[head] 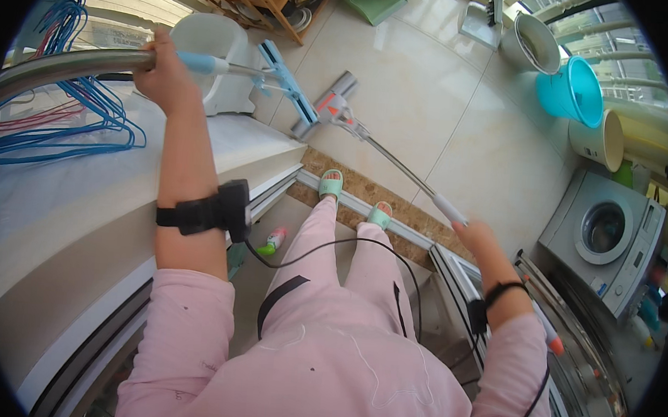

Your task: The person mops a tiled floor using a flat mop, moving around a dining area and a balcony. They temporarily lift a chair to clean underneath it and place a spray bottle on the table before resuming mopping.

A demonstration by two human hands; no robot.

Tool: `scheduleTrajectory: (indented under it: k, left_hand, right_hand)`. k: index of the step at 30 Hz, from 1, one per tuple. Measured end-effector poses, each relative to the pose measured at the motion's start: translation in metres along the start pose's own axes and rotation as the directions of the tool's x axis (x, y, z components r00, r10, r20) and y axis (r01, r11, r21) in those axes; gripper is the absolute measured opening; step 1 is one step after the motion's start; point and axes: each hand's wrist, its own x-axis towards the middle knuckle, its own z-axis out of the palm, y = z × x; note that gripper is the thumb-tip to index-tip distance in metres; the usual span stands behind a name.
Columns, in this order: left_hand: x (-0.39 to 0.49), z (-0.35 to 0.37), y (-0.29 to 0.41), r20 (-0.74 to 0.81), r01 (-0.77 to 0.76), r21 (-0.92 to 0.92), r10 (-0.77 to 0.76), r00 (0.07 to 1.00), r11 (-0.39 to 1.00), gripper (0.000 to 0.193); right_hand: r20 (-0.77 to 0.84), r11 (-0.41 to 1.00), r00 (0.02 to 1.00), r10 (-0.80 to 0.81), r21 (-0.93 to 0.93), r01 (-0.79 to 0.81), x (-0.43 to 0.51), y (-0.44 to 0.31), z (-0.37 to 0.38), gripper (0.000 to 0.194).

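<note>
My left hand (169, 78) is wrapped around the stainless steel pole (77, 65) of a mop, close to its light blue plastic sleeve (199, 63). This mop's light blue bar-shaped head (289, 83) is tilted over the tiles. In my right hand (478, 241) is the grey grip of a second mop, whose thin metal pole (401, 164) slants away to a grey head with orange accents (334, 107). The two heads overlap in view; whether they touch I cannot tell. An orange-tipped handle end (555, 345) shows beyond my right forearm.
A sliding-door track (363, 209) crosses under my green slippers. A bottle (274, 241) lies by my left leg. Wire hangers (59, 148) and a white plastic seat (213, 60) are left; a turquoise bucket (571, 91) and washing machine (579, 193) right. A dark cable hangs across me.
</note>
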Motion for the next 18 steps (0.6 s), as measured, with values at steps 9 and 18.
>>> scheduleTrajectory:
  k: [9, 18]
  left_hand:
    - [-0.009, 0.007, -0.001, 0.003, 0.063, 0.009, -0.063, 0.998, 0.998, 0.034]
    - [0.005, 0.004, 0.015, 0.028, -0.089, 0.042, 0.088, 0.996, 0.995, 0.032]
  right_hand:
    - [0.11, 0.944, 0.986, -0.128, 0.317, 0.087, -0.044, -0.02, -0.009, 0.053]
    - [-0.004, 0.963, 0.964, -0.266, 0.044, 0.266, 0.038, -0.129, -0.007, 0.053]
